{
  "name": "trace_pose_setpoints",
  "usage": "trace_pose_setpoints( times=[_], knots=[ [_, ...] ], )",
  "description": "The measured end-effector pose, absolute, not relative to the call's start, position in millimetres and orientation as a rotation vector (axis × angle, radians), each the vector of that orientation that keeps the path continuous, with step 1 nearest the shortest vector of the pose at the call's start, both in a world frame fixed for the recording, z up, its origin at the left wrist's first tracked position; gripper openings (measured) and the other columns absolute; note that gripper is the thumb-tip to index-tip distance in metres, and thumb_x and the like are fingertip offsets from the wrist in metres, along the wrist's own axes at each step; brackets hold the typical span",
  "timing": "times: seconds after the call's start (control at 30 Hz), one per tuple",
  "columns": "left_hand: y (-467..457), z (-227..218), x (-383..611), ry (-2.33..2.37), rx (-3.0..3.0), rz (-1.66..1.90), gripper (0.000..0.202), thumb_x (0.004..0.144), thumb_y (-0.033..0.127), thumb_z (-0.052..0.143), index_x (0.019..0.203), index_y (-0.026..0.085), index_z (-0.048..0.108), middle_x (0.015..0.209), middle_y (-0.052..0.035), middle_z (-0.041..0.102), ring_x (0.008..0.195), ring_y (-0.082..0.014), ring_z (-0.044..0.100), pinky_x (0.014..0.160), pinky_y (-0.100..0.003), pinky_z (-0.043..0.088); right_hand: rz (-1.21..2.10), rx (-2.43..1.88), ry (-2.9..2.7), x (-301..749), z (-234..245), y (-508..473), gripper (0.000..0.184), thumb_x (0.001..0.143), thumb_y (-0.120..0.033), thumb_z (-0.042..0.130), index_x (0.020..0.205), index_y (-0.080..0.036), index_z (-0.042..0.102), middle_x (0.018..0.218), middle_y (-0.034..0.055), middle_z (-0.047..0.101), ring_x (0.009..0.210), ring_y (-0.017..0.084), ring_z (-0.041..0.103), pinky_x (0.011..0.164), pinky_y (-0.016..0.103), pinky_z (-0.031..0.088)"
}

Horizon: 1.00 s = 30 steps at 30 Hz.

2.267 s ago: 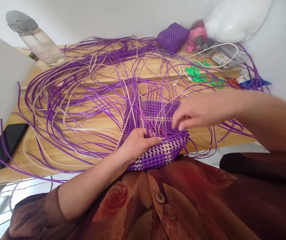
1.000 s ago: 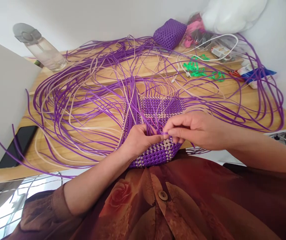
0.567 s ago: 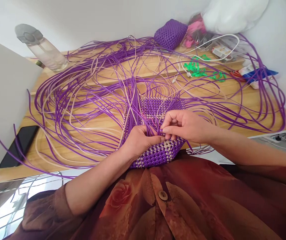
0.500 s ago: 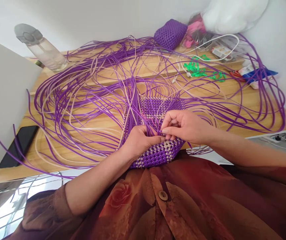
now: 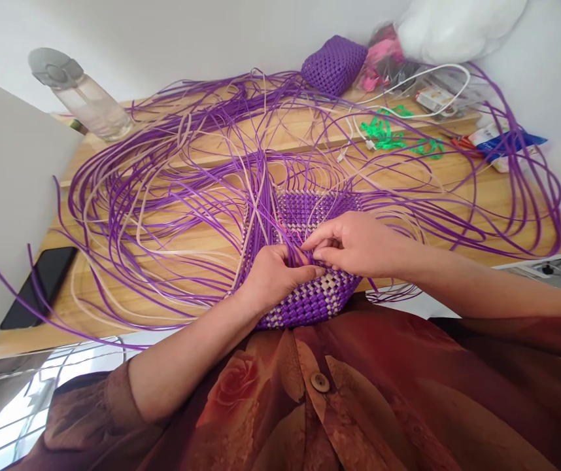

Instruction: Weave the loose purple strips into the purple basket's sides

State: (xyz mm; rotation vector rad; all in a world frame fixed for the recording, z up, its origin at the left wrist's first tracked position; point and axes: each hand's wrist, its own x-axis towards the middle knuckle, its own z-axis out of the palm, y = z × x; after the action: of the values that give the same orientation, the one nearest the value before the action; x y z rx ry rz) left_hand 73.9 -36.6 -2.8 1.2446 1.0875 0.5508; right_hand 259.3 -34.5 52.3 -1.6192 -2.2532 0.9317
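A half-woven basket [image 5: 310, 301] of purple and cream plastic strips rests at the near edge of the wooden table [image 5: 486, 196], against my body. My left hand [image 5: 273, 275] grips its near rim, fingers curled over the weave. My right hand [image 5: 354, 243] sits just to the right of it, fingertips pinched on a purple strip at the weave's top edge. Long loose purple and cream strips [image 5: 163, 183] fan out from the basket across the table.
A clear water bottle [image 5: 82, 95] lies at the back left, a black phone [image 5: 40, 284] at the left edge. A finished purple woven pouch [image 5: 337, 63], white cable [image 5: 422, 78], green clips [image 5: 383, 134], a white bag [image 5: 457, 29] and small packets crowd the back right.
My right hand came in from the right, pinched a purple strip, and has drawn closer to my left hand at the weave. The left hand has kept its grip.
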Motion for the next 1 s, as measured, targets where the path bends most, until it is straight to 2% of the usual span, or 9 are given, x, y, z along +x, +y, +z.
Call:
trace_pose_setpoints(
  times=[0.13, 0.27, 0.43, 0.6, 0.7, 0.77, 0.83, 1.0],
  knots=[
    [-36, -1, 74, 1.070, 1.233, 0.550, 0.028, 0.059, 0.033, 0.088, 0.071, 0.014, 0.072, 0.068, 0.0004, 0.067, 0.062, -0.0111, 0.054, 0.062, -0.024, 0.041, 0.942, -1.541, -2.291, 260, 52, -34, 0.031, 0.080, -0.016, 0.058, 0.103, -0.021, 0.078, 0.084, -0.0009, 0.076, 0.072, 0.013, 0.066, 0.068, 0.024, 0.044],
    [-34, 0, 74, 0.997, 1.198, 0.539, 0.026, 0.062, 0.031, 0.086, 0.079, 0.014, 0.075, 0.073, -0.0003, 0.071, 0.064, -0.0118, 0.057, 0.065, -0.024, 0.043, 0.940, -1.403, -2.269, 260, 50, -36, 0.025, 0.082, -0.016, 0.059, 0.102, -0.018, 0.074, 0.089, 0.0007, 0.075, 0.080, 0.013, 0.067, 0.075, 0.024, 0.046],
    [-33, -5, 74, 0.958, 1.229, 0.550, 0.023, 0.063, 0.030, 0.084, 0.078, 0.014, 0.074, 0.071, 0.0013, 0.069, 0.066, -0.0129, 0.058, 0.065, -0.024, 0.043, 0.665, -1.197, -2.432, 256, 47, -41, 0.018, 0.087, -0.013, 0.054, 0.097, -0.017, 0.069, 0.094, 0.0044, 0.070, 0.087, 0.016, 0.062, 0.080, 0.028, 0.043],
    [-32, -7, 76, 0.983, 1.294, 0.543, 0.014, 0.066, 0.023, 0.077, 0.073, 0.014, 0.071, 0.066, 0.0029, 0.065, 0.064, -0.0128, 0.056, 0.063, -0.024, 0.043, 0.353, -1.207, -2.779, 251, 47, -47, 0.023, 0.093, -0.012, 0.042, 0.086, -0.014, 0.064, 0.083, 0.0083, 0.062, 0.076, 0.019, 0.054, 0.070, 0.032, 0.039],
    [-32, -5, 78, 0.997, 1.319, 0.549, 0.015, 0.064, 0.023, 0.078, 0.069, 0.013, 0.068, 0.064, 0.0030, 0.063, 0.063, -0.0121, 0.053, 0.062, -0.023, 0.041, 0.182, -1.157, -2.830, 246, 51, -47, 0.021, 0.091, -0.011, 0.043, 0.084, -0.013, 0.063, 0.086, 0.0112, 0.061, 0.083, 0.022, 0.052, 0.078, 0.036, 0.039],
    [-32, -4, 78, 0.990, 1.313, 0.561, 0.018, 0.064, 0.025, 0.079, 0.068, 0.013, 0.066, 0.063, 0.0031, 0.061, 0.062, -0.0114, 0.051, 0.061, -0.023, 0.039, 0.282, -1.181, -2.728, 242, 56, -43, 0.015, 0.088, -0.014, 0.049, 0.081, -0.013, 0.062, 0.091, 0.0118, 0.062, 0.090, 0.023, 0.052, 0.086, 0.038, 0.040],
    [-33, -3, 79, 0.991, 1.299, 0.567, 0.021, 0.065, 0.028, 0.079, 0.067, 0.013, 0.064, 0.060, 0.0039, 0.057, 0.059, -0.0101, 0.047, 0.058, -0.023, 0.036, 0.506, -1.283, -2.600, 239, 64, -37, 0.015, 0.087, -0.020, 0.055, 0.075, -0.014, 0.062, 0.092, 0.0103, 0.063, 0.091, 0.022, 0.053, 0.088, 0.037, 0.040],
    [-34, 6, 78, 1.047, 1.343, 0.565, 0.030, 0.066, 0.032, 0.078, 0.058, 0.016, 0.055, 0.054, 0.0059, 0.045, 0.052, -0.0078, 0.037, 0.051, -0.023, 0.026, 0.826, -1.402, -2.571, 239, 82, -22, 0.035, 0.089, -0.038, 0.058, 0.062, -0.017, 0.061, 0.076, 0.0072, 0.064, 0.078, 0.018, 0.057, 0.079, 0.034, 0.042]
  ],
)
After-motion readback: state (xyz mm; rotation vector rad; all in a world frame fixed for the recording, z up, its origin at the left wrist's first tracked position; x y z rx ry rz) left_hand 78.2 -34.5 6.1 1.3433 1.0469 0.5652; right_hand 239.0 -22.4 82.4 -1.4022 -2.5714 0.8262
